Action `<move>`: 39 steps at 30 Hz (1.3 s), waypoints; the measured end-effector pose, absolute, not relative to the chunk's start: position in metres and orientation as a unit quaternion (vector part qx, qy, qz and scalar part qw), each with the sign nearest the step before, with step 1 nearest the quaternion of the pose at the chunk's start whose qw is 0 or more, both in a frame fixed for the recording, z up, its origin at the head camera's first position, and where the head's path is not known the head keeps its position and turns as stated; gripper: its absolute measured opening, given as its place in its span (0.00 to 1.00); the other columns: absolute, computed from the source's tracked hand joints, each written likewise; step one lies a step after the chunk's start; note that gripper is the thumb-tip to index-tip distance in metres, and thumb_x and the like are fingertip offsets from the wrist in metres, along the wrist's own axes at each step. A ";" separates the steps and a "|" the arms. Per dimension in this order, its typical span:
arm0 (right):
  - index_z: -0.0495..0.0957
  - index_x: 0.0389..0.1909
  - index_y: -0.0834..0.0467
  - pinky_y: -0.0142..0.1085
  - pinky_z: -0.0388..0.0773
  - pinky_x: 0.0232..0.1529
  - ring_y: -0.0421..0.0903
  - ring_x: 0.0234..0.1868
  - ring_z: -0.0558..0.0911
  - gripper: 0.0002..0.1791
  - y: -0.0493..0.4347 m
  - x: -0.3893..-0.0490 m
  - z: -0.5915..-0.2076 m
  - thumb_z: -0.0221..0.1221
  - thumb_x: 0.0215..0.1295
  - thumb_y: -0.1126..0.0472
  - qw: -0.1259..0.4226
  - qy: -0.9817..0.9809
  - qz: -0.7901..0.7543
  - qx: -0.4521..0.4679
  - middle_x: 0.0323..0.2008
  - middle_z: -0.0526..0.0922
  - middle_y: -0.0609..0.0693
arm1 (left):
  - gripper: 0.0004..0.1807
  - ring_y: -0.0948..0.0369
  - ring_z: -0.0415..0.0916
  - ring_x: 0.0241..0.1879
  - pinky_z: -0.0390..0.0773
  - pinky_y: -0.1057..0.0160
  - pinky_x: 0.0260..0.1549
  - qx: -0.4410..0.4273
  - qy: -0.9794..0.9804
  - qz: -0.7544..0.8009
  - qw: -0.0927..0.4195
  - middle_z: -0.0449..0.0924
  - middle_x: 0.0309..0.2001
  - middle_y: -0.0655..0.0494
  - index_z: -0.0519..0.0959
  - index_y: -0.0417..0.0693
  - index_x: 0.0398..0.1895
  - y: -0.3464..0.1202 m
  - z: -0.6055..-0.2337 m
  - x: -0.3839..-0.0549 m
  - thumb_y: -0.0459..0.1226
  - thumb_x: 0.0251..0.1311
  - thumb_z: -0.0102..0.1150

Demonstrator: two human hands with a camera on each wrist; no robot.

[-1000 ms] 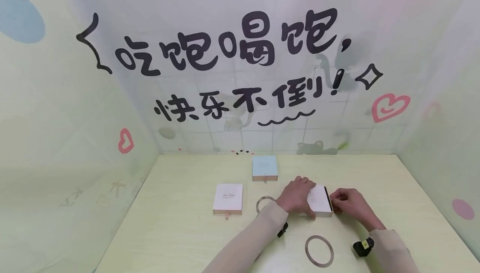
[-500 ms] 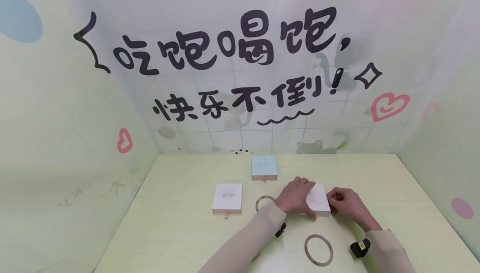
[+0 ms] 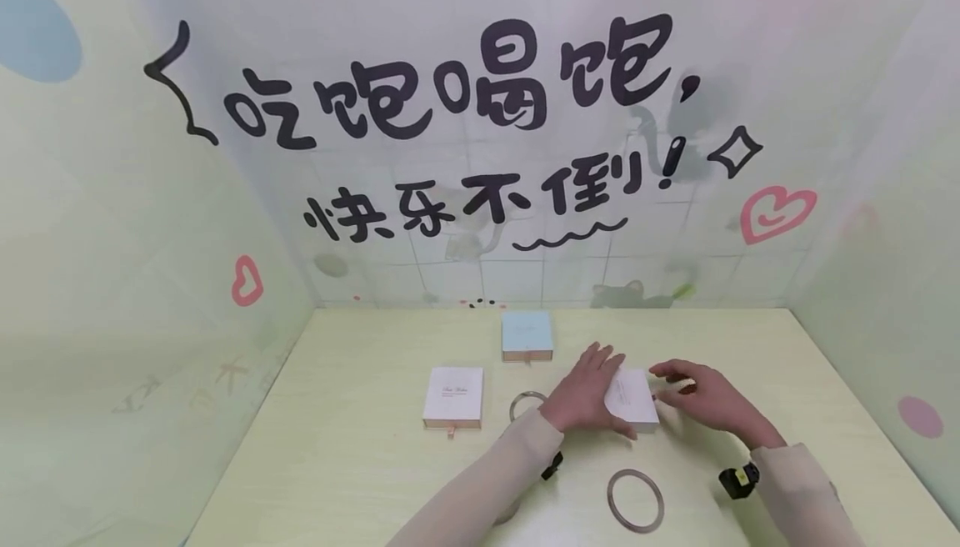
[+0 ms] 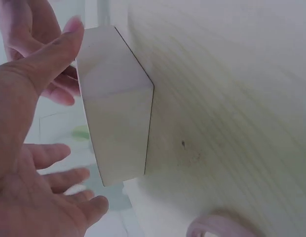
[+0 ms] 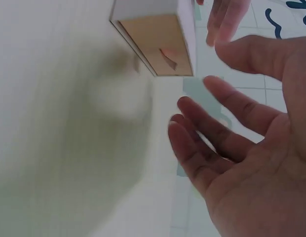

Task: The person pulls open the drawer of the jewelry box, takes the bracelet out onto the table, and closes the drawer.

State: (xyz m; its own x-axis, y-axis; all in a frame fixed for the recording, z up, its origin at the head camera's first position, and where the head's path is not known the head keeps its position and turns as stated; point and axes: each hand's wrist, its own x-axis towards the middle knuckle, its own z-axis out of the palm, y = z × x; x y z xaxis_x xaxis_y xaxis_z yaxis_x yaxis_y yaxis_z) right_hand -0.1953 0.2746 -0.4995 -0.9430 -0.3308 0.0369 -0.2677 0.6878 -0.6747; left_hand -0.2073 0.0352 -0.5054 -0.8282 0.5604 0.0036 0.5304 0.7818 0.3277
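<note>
A small white drawer-style box (image 3: 632,401) lies on the table. My left hand (image 3: 583,397) is at its left side, fingers spread; in the left wrist view the thumb lies by the box edge and the other fingers stand loose. My right hand (image 3: 708,398) is just right of the box, fingers loosely bent and holding nothing. The right wrist view shows the tan drawer front (image 5: 155,37) flush with its sleeve, with a pink ribbon tab (image 5: 169,58) sticking out. Whatever is inside the box is hidden.
A white box (image 3: 454,401) and a light blue box (image 3: 527,334) stand to the left and back. One bangle (image 3: 611,499) lies in front; another bangle (image 3: 528,394) is partly behind the left arm. Something round (image 3: 508,514) shows under the left sleeve.
The dark gap at the box's right side has gone, the drawer having slid in. My right hand has since come off the box, its fingers opening. My left hand has loosened, fingers lifting.
</note>
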 end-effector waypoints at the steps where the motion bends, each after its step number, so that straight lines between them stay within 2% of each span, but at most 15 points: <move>1: 0.80 0.59 0.59 0.40 0.83 0.47 0.59 0.55 0.82 0.21 0.276 -0.197 -0.498 0.66 0.67 0.58 0.037 0.916 -0.358 -0.175 0.57 0.84 0.59 | 0.64 0.53 0.50 0.81 0.66 0.60 0.73 0.279 0.944 0.172 0.048 0.56 0.80 0.51 0.56 0.54 0.81 0.035 -0.505 -0.206 0.64 0.43 0.78; 6: 0.76 0.65 0.57 0.47 0.82 0.55 0.62 0.61 0.79 0.29 0.280 -0.205 -0.493 0.70 0.64 0.54 0.031 0.910 -0.341 -0.234 0.64 0.79 0.57 | 0.63 0.54 0.58 0.76 0.76 0.61 0.62 0.219 0.945 0.237 0.057 0.58 0.78 0.49 0.55 0.55 0.81 0.033 -0.503 -0.198 0.62 0.44 0.78; 12: 0.70 0.70 0.61 0.55 0.77 0.61 0.65 0.64 0.76 0.36 0.278 -0.218 -0.484 0.70 0.62 0.61 0.087 0.886 -0.347 -0.296 0.69 0.73 0.60 | 0.64 0.57 0.65 0.62 0.78 0.66 0.51 0.144 0.938 0.310 0.055 0.65 0.66 0.51 0.57 0.50 0.80 0.032 -0.505 -0.183 0.55 0.41 0.83; 18: 0.74 0.66 0.63 0.58 0.75 0.63 0.62 0.61 0.78 0.32 0.269 -0.229 -0.483 0.70 0.59 0.67 0.120 0.867 -0.352 -0.331 0.63 0.78 0.59 | 0.61 0.55 0.69 0.50 0.78 0.64 0.47 0.107 0.936 0.335 0.032 0.68 0.57 0.46 0.59 0.41 0.76 0.034 -0.505 -0.171 0.50 0.40 0.85; 24: 0.79 0.61 0.64 0.59 0.72 0.64 0.53 0.60 0.79 0.28 0.268 -0.237 -0.486 0.69 0.57 0.71 0.157 0.847 -0.375 -0.341 0.58 0.81 0.60 | 0.48 0.59 0.71 0.39 0.76 0.66 0.40 0.093 0.929 0.357 0.038 0.71 0.48 0.48 0.67 0.36 0.68 0.038 -0.508 -0.165 0.46 0.48 0.81; 29: 0.79 0.61 0.65 0.58 0.71 0.65 0.45 0.59 0.78 0.28 0.270 -0.239 -0.490 0.69 0.57 0.72 0.176 0.834 -0.401 -0.334 0.58 0.80 0.61 | 0.40 0.58 0.76 0.39 0.80 0.63 0.43 0.080 0.933 0.350 0.034 0.73 0.48 0.46 0.69 0.32 0.67 0.042 -0.509 -0.164 0.43 0.56 0.75; 32: 0.79 0.61 0.64 0.57 0.72 0.65 0.42 0.59 0.78 0.28 0.270 -0.239 -0.493 0.69 0.57 0.72 0.175 0.834 -0.406 -0.331 0.58 0.81 0.61 | 0.39 0.55 0.77 0.40 0.80 0.61 0.44 0.072 0.935 0.346 0.032 0.73 0.48 0.46 0.70 0.32 0.66 0.043 -0.508 -0.164 0.43 0.56 0.75; 35: 0.79 0.61 0.64 0.56 0.72 0.65 0.43 0.59 0.78 0.28 0.270 -0.239 -0.494 0.69 0.57 0.71 0.176 0.832 -0.412 -0.327 0.58 0.81 0.61 | 0.39 0.54 0.78 0.41 0.81 0.60 0.44 0.064 0.934 0.349 0.035 0.74 0.49 0.45 0.71 0.33 0.66 0.043 -0.506 -0.165 0.43 0.55 0.76; 39: 0.78 0.61 0.66 0.55 0.73 0.65 0.51 0.61 0.78 0.28 0.271 -0.239 -0.495 0.70 0.57 0.70 0.179 0.832 -0.420 -0.315 0.58 0.80 0.62 | 0.39 0.54 0.78 0.44 0.81 0.59 0.47 0.060 0.933 0.351 0.041 0.75 0.51 0.45 0.72 0.35 0.66 0.042 -0.505 -0.167 0.43 0.54 0.76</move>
